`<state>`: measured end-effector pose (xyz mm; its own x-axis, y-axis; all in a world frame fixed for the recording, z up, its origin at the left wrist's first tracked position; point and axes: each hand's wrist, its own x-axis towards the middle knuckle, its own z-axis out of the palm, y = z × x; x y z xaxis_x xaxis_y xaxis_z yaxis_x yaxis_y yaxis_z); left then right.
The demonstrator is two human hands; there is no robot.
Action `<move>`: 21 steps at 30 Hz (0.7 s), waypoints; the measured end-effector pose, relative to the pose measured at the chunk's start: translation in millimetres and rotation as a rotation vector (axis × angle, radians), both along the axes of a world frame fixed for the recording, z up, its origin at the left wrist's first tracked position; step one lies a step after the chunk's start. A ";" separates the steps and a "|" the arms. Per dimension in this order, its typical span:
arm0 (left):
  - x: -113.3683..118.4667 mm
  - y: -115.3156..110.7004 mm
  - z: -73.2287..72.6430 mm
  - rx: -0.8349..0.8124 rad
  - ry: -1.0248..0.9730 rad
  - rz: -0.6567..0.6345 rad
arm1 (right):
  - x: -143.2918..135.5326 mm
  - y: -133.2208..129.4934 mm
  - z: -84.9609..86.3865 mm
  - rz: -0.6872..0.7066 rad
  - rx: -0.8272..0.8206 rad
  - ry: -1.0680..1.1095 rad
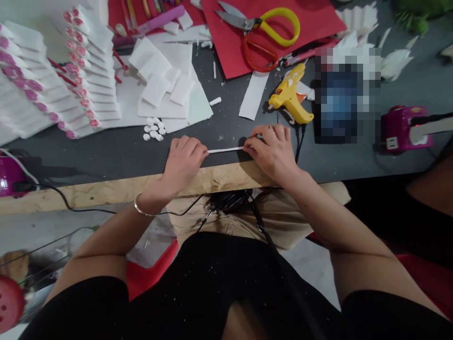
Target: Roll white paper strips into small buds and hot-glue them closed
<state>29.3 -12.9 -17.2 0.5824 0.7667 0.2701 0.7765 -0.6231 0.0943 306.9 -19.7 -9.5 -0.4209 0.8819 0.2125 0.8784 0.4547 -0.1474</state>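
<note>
**Slim white roll (225,150) pinched at both ends**

The roll spans the gap between the two hands, nearly straight, one end in the fingers of the left hand (184,159), the other in those of the right hand (274,153). Both sets of fingers are drawn together on it; whether its middle touches the surface (123,160) cannot be told. It runs along the front edge (221,178), rough pale flakeboard against the dark grey top. Just beyond the left hand sit small white ovals (150,128), then overlapping thin white squares (155,90). Past the right hand lie a white strip (254,97), a yellow glue gun (297,106) and, on a flat red sheet (226,52), scissors (247,23) with one yellow and one red loop. Pleated white pieces (101,78) with pink tips line the far left; a purple power block (399,118) stands at right. Below show a red seat (150,271) and grey floor (150,229).
</note>
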 end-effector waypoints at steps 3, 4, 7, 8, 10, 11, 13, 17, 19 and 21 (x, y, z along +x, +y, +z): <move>0.6 0.0 0.7 -0.063 -0.003 0.071 | -0.2 1.0 0.8 -0.019 -0.014 0.011; 0.6 0.0 2.1 -0.104 -0.012 0.100 | -0.3 1.7 1.2 -0.026 -0.019 0.012; 0.3 1.7 10.0 -0.253 -0.063 0.185 | 0.1 5.6 3.4 -0.036 -0.053 0.012; 0.3 3.0 13.5 -0.303 -0.083 0.204 | 0.5 7.7 4.7 -0.036 -0.067 0.014; 0.6 7.0 20.7 -0.396 -0.110 0.223 | 1.5 13.0 7.6 -0.035 -0.098 0.018; 1.0 9.5 24.1 -0.436 -0.113 0.228 | 2.1 16.1 9.2 -0.034 -0.119 0.016; 2.3 14.3 30.1 -0.496 -0.107 0.235 | 2.9 22.4 12.3 -0.030 -0.166 -0.003; 7.1 18.1 40.7 -0.544 -0.082 0.237 | 2.0 28.3 17.2 -0.019 -0.199 -0.036; 10.2 16.6 46.1 -0.548 -0.051 0.205 | 0.4 25.3 19.1 -0.023 -0.187 -0.035; 13.3 14.9 50.8 -0.551 -0.007 0.167 | -1.4 19.7 20.1 -0.027 -0.180 -0.042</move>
